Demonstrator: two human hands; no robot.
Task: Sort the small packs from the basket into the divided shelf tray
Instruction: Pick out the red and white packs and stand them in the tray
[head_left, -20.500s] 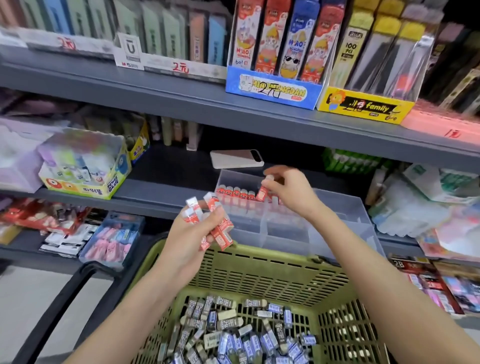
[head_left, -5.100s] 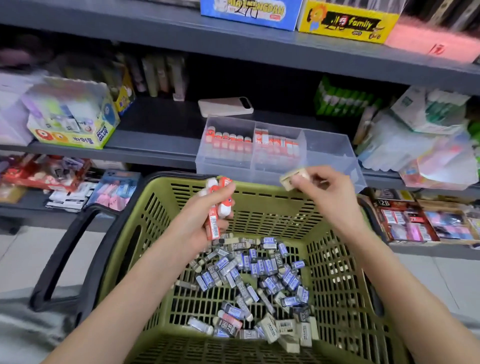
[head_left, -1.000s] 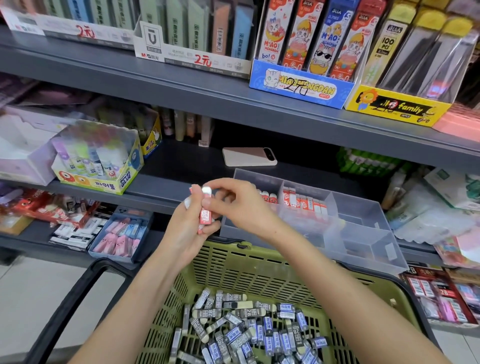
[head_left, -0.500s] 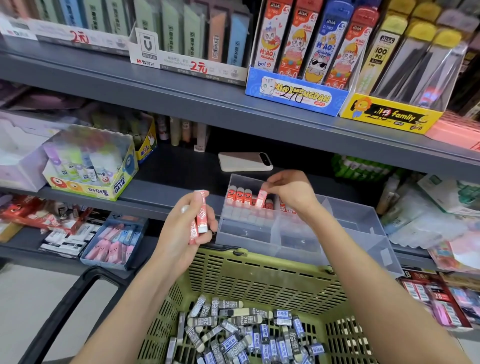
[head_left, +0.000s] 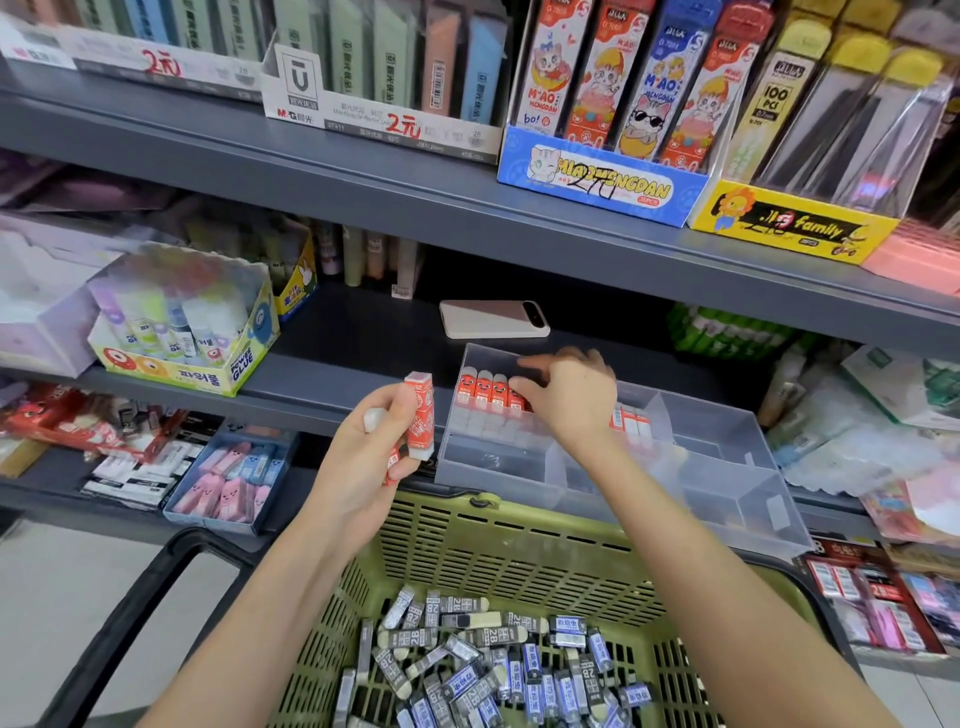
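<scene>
Left grip (head_left: 374, 452) holding red packs (head_left: 420, 415), right grip (head_left: 569, 402) inside divided tray (head_left: 727, 462), green basket (head_left: 509, 540) below

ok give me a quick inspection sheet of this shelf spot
surface: grey shelf, tray sitting at its front edge
job's things: clear divided tray with a row of red packs upright in its back-left compartment; green basket below, blue and grey packs loose inside
clutter: phone behind the tray; glue box to the left
hands: left hand grips held red packs; right hand at the row, pinch unclear
cables: nothing seen
surroundings: upper shelf carrying boxed stationery
</scene>
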